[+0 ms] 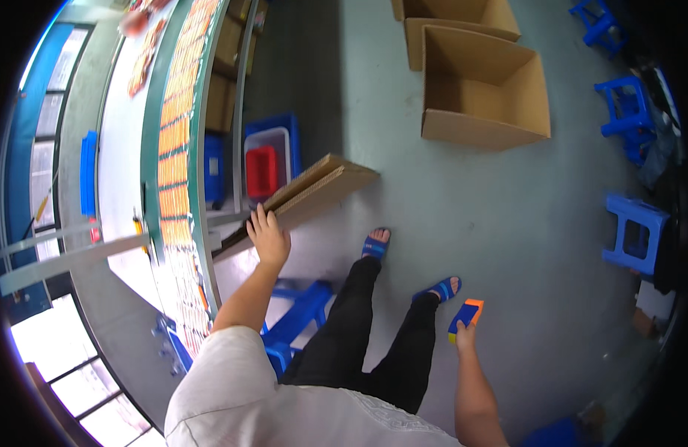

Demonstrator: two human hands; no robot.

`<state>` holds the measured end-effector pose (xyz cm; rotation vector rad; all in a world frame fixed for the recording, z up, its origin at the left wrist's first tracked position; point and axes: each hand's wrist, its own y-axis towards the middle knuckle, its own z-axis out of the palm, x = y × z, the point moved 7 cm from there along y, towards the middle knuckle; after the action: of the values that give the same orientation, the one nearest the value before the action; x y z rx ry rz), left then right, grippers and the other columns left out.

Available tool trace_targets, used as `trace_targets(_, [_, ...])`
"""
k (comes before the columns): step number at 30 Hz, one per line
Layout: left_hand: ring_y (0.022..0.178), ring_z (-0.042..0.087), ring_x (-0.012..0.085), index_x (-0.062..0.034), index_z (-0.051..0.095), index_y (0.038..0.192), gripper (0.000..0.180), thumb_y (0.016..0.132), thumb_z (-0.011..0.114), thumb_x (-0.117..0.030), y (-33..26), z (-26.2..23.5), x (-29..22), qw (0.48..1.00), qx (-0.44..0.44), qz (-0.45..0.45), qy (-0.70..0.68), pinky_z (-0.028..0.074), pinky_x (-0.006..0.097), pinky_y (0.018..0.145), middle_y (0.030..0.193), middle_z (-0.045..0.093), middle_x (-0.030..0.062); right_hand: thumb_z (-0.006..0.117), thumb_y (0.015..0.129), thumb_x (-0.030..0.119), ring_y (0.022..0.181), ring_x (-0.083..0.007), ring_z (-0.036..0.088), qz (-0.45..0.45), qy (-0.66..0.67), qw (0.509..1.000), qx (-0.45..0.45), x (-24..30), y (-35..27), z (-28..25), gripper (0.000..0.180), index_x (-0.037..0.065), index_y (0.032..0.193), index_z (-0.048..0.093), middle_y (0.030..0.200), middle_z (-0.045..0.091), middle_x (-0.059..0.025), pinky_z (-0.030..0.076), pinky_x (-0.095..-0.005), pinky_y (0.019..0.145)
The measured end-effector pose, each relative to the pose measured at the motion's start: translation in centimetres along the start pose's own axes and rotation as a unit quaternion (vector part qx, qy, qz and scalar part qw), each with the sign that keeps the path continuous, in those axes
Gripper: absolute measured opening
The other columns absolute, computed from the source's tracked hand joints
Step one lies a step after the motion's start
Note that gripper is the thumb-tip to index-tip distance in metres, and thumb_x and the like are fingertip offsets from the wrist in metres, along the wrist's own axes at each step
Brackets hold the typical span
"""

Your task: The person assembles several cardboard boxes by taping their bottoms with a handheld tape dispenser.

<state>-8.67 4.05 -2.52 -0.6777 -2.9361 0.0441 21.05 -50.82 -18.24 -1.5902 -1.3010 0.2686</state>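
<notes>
My left hand [268, 237] is at the near edge of a flattened cardboard box [318, 190], its fingers hooked over the top of the folded sheets. The cardboard stands on edge, slanting away from the workbench. Out to the right, above the floor, my right hand [465, 337] grips a small blue block-shaped thing with orange and yellow ends [465, 316]; its exact kind cannot be made out. The thumb lies on its near end.
Two open cardboard boxes [482, 123] stand on the floor ahead. The workbench [152, 112] at left carries rows of orange-and-white pieces [174, 167]. Beneath it are a red bin [261, 171] and blue containers. Blue stools [634, 232] line the right side; another blue stool [303, 316] is beside my legs.
</notes>
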Motion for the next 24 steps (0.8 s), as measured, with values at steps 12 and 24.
trace_targets(12, [0.116, 0.044, 0.0439, -0.0081, 0.060, 0.087, 0.013, 0.075, 0.065, -0.011, -1.9, 0.4, -0.7, 0.997, 0.007, 0.037, -0.065, 0.037, 0.056, 0.095, 0.127, 0.048, 0.0204, 0.056, 0.092, 0.019, 0.091, -0.0212, 0.059, 0.026, 0.045, 0.999, 0.009, 1.5, -1.4, 0.8, 0.028, -0.002, 0.110, 0.054, 0.101, 0.062, -0.0114, 0.045, -0.0334, 0.084])
trace_targets(24, [0.066, 0.062, 0.0372, -0.0026, 0.047, 0.091, 0.018, 0.086, 0.057, -0.017, -1.3, -6.8, -26.1, 0.920, 0.220, 0.289, -0.149, 0.051, 0.046, 0.058, 0.079, 0.061, 0.0166, 0.052, 0.091, 0.020, 0.095, -0.0252, 0.059, 0.020, 0.084, 0.996, 0.000, 2.6, 0.0, 1.3, 0.031, -0.006, 0.108, 0.051, 0.102, 0.061, -0.0167, 0.044, -0.0341, 0.086])
